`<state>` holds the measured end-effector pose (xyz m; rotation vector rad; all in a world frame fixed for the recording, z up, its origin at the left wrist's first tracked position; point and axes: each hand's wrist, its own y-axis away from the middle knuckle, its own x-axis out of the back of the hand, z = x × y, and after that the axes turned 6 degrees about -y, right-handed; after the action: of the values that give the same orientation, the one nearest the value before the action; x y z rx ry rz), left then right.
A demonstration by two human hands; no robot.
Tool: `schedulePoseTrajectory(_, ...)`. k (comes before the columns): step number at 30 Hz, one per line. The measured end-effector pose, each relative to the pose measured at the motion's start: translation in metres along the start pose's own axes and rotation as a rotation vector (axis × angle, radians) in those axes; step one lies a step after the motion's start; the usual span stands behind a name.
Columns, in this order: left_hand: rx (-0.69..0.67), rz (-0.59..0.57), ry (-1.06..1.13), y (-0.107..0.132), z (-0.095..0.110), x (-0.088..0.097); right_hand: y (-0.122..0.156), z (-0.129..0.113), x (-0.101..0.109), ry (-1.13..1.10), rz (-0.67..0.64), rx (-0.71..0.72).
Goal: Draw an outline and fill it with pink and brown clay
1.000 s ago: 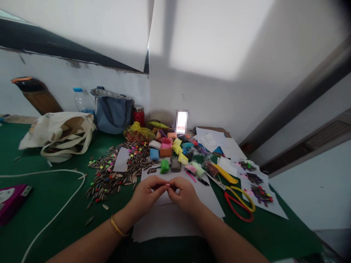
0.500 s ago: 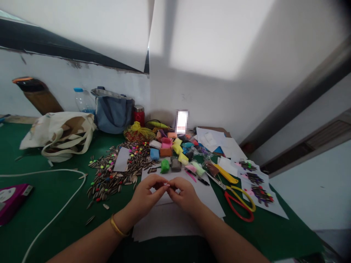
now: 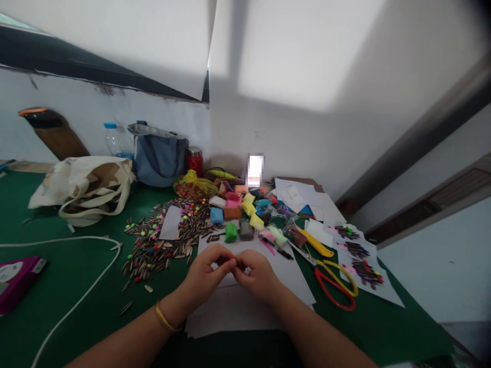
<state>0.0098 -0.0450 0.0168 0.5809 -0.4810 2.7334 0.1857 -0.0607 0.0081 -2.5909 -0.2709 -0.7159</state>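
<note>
Over the stacked white paper (image 3: 245,309), my left hand (image 3: 209,271) and my right hand (image 3: 257,271) meet with thumbs and forefingers pinched together. What sits between the fingertips is hidden now; a tiny pale pinkish piece showed there earlier. A gold bangle (image 3: 164,317) circles the left wrist. Just beyond the hands lie a green clay packet (image 3: 230,232), a grey clay packet (image 3: 246,231), a pink plastic tool (image 3: 267,246) and a black pen (image 3: 284,253).
Sunflower seeds (image 3: 153,250) mixed with colored balls spread on the left. Scissors (image 3: 333,286) and a yellow cutter (image 3: 316,243) lie right, near paper bearing seed figures (image 3: 366,273). A cloth bag (image 3: 159,158), a tote (image 3: 88,184) and a white cable (image 3: 88,286) are left.
The fingertips have closed further over the small pale piece, which no longer shows. Both hands otherwise stay in the same place.
</note>
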Motion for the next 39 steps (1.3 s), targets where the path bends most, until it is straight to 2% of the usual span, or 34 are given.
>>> schedulePoseTrajectory(4, 0.057, -0.004, 0.028, -0.001, 0.001, 0.000, 0.000, -0.005, 0.003, -0.011, -0.017, -0.011)
schedulePoseTrajectory(8, 0.177, 0.000, 0.206, -0.003, -0.004, -0.004, 0.000, -0.005, 0.008, -0.053, -0.024, -0.034)
schedulePoseTrajectory(12, 0.213, -0.046, 0.305, -0.004, -0.006, -0.004, 0.000, -0.002, 0.009, -0.123, -0.021, -0.018)
schedulePoseTrajectory(21, 0.224, -0.098, 0.295, -0.005, -0.003, -0.004, 0.000, 0.003, 0.004, -0.157, 0.125, -0.071)
schedulePoseTrajectory(29, 0.217, -0.075, 0.148, -0.004, -0.008, -0.004, 0.000, 0.004, 0.007, -0.157, 0.099, -0.063)
schedulePoseTrajectory(39, 0.185, -0.095, 0.074, -0.004, -0.007, -0.005, 0.000, 0.009, 0.005, -0.102, 0.102, -0.029)
